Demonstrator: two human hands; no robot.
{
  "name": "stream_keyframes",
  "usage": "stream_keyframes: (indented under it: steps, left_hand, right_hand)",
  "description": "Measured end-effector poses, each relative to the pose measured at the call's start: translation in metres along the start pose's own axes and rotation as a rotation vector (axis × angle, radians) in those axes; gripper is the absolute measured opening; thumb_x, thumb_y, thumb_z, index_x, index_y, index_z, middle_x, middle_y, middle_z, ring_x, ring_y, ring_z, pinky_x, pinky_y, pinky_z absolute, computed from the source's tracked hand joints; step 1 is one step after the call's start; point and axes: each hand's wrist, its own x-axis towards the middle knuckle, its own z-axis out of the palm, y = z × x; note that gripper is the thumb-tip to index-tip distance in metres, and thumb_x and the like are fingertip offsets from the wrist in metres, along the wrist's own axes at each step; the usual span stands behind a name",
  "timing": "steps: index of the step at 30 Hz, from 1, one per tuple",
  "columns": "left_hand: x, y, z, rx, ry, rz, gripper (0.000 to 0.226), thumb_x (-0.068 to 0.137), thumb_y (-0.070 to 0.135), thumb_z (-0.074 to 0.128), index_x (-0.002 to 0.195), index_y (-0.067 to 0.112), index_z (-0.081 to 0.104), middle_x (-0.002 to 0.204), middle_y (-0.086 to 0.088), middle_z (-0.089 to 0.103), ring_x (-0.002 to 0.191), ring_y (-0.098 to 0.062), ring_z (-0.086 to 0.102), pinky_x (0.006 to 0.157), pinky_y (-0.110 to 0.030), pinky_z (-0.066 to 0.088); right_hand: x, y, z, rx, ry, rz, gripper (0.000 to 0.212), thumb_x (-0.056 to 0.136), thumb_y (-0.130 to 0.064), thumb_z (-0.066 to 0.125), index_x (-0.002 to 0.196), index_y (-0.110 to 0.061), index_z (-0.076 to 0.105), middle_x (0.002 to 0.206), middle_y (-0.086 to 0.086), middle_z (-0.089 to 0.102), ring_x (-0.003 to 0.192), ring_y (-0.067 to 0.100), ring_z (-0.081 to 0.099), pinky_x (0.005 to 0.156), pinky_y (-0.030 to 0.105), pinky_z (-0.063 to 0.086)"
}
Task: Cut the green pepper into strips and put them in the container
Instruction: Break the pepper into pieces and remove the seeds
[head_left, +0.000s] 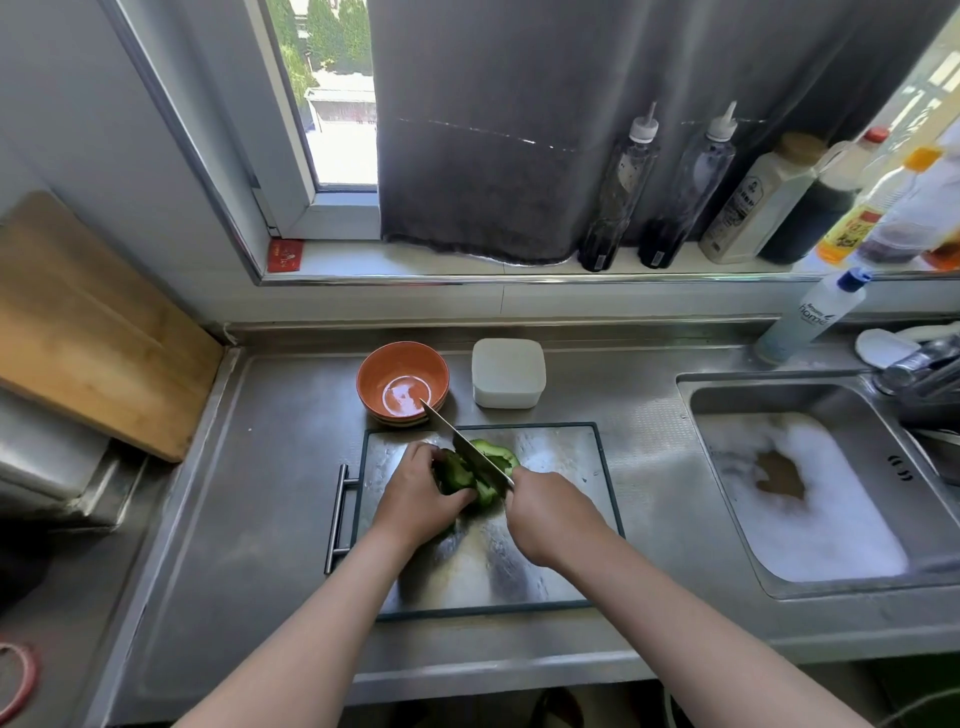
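Note:
A green pepper (457, 474) lies on a steel cutting board (561, 457) in the middle of the counter. My left hand (418, 493) grips the pepper's left part from above and hides some of it. My right hand (545, 512) holds a knife (470, 452) by its handle; the blade slants up to the left across the pepper, its tip over the orange bowl (402, 382). A white square container (508, 371) stands behind the board, right of the bowl. Whether the blade is in the pepper I cannot tell.
A sink (810, 488) full of suds is at the right, with a tap (919, 364) and a detergent bottle (810, 317) behind it. Sauce bottles (691, 192) line the sill. A wooden board (93, 322) leans at the left wall.

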Motion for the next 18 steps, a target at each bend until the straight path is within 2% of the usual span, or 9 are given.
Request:
stream_keyframes:
  steps: [4,9,12,15,18]
  left_hand:
    - [-0.002,0.003,0.005,-0.005,-0.009,0.025,0.052,0.064,0.032,0.086,0.105,0.014,0.060,0.104,0.006,0.051,0.093,-0.011,0.054,0.081,-0.020,0.043]
    - [-0.002,0.001,0.006,0.009,-0.002,0.021,0.052,0.067,0.034,0.086,0.108,0.015,0.059,0.107,0.006,0.051,0.094,-0.010,0.053,0.082,-0.021,0.043]
    - [0.000,0.002,0.006,0.010,-0.006,0.009,0.054,0.067,0.036,0.086,0.108,0.015,0.059,0.107,0.006,0.051,0.096,-0.011,0.053,0.083,-0.022,0.042]
    - [0.000,0.003,0.006,0.002,-0.003,0.022,0.053,0.066,0.034,0.086,0.107,0.015,0.058,0.107,0.006,0.050,0.095,-0.011,0.053,0.082,-0.020,0.042]
    - [-0.002,0.003,0.007,-0.007,-0.020,0.063,0.054,0.065,0.033,0.088,0.107,0.017,0.058,0.107,0.008,0.049,0.095,-0.007,0.052,0.082,-0.017,0.041]
  right_hand:
    - [-0.005,0.005,0.000,-0.035,-0.005,0.001,0.016,0.098,-0.012,0.043,0.111,-0.017,0.052,0.084,0.002,0.053,0.073,0.021,0.054,0.050,0.030,0.033]
    - [0.007,-0.002,-0.001,-0.036,-0.035,0.034,0.021,0.098,-0.012,0.044,0.116,-0.016,0.054,0.095,0.005,0.058,0.081,0.024,0.059,0.054,0.031,0.037]
    - [0.006,0.001,0.002,-0.037,-0.039,0.032,0.020,0.098,-0.012,0.043,0.116,-0.017,0.054,0.094,0.004,0.057,0.080,0.022,0.057,0.055,0.031,0.037]
    - [0.003,0.012,0.004,-0.046,-0.063,0.048,0.015,0.098,-0.012,0.043,0.108,-0.018,0.053,0.087,0.000,0.052,0.072,0.017,0.052,0.052,0.028,0.033]
    - [0.004,0.024,0.011,0.002,-0.098,0.070,0.011,0.100,-0.015,0.041,0.099,-0.020,0.051,0.085,-0.001,0.052,0.072,0.018,0.052,0.052,0.028,0.032]
